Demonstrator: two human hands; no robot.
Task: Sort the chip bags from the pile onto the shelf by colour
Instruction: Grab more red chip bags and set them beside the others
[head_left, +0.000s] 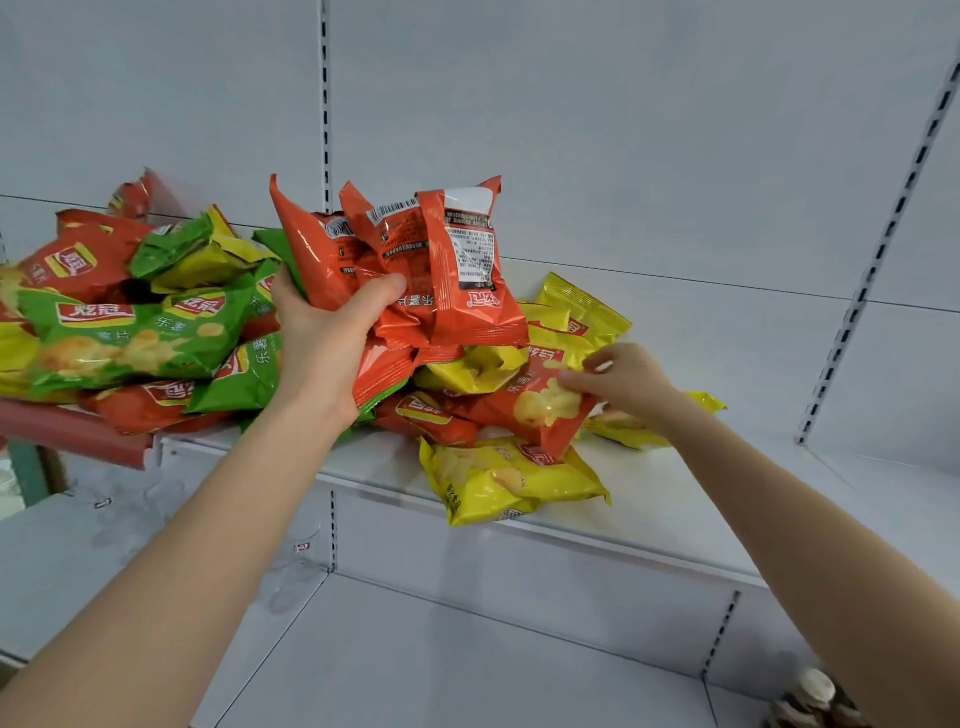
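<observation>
Red bags (415, 260) sit bunched in your left hand (322, 338), gripped tight, raised above the pile (156, 332) at 9 o'clock on the shelf (649, 493). Your right hand (623, 382) pinches another red bag (524, 410) at 3 o'clock.

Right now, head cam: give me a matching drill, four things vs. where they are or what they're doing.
Things:
1. left hand
2. right hand
3. yellow bag
4. green bag

States:
A. lies at the shelf's front edge
B. grips a bunch of red bags
C. in the pile, left of the left hand
D. pinches a red bag in the pile

Pairs: 1-B, 2-D, 3-A, 4-C
</observation>
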